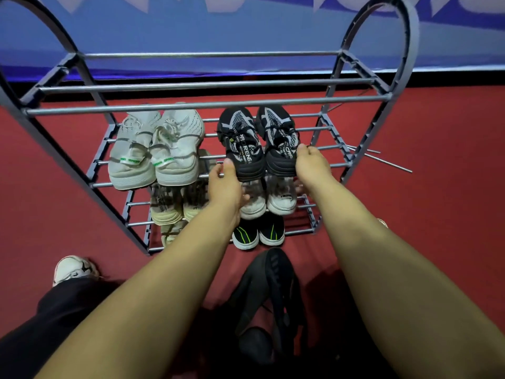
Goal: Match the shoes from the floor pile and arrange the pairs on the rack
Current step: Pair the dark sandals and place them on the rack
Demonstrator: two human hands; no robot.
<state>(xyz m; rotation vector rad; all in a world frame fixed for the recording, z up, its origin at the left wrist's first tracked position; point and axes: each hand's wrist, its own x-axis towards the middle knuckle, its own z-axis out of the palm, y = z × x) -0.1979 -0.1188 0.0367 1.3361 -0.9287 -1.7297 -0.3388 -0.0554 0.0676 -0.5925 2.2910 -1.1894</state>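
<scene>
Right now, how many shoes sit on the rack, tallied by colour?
White shoes with green tags, second shelf: 2
Black-and-grey shoes, second shelf, between left hand and right hand: 2
Beige shoes, lower shelf: 2
White shoes, lower shelf: 2
Black shoes with green stripes, lowest level: 2
Total: 10

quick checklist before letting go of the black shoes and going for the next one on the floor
1. Black pair on the second shelf, side by side, heels toward the person: ok.
2. Left hand at the left shoe's heel, right hand at the right shoe's heel; firm grip or only a touch: cannot tell.
3. Soles resting flat on the rack bars: cannot tell, hidden under the shoes.
4. White pair beside them, apart from the black pair: ok.
5. Top shelf bars bare for more pairs: ok.
6. Black shoe lying on the floor, its partner not visible: not ok.
</scene>
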